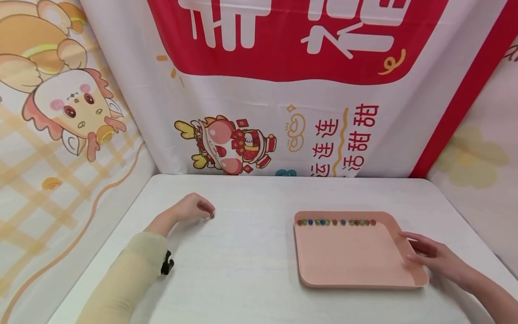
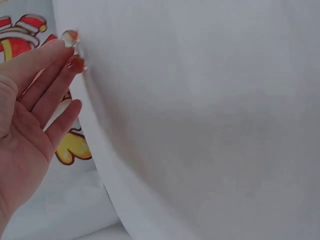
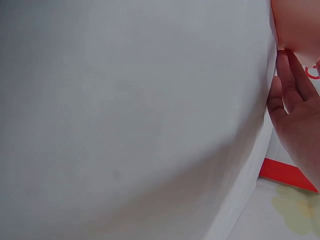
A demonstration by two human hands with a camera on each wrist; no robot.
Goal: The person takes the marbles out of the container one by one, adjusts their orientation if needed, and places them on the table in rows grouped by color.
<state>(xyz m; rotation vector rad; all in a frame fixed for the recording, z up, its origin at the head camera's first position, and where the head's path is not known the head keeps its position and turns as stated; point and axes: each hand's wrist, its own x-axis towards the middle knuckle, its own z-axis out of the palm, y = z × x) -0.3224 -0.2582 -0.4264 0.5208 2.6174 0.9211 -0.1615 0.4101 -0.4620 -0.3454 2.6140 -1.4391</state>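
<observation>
My left hand (image 1: 193, 208) is over the left part of the table, pinching small glass marbles at its fingertips. In the left wrist view, a clear marble with orange and white inside (image 2: 70, 38) shows at the tips, and a red-brown marble (image 2: 77, 64) sits just below it. On the right stands a shallow pink tray (image 1: 348, 256) with rounded corners. Along its far edge runs a row of several marbles (image 1: 322, 222) in brown, green and blue, with small gaps. My right hand (image 1: 435, 256) holds the tray's right rim, thumb over the inner side and fingers along the outside.
A white cloth covers the table (image 1: 243, 270). Behind it hangs a red and white printed curtain (image 1: 251, 99). Patterned cloth walls close off the left side (image 1: 69, 180) and the right side (image 1: 477, 180).
</observation>
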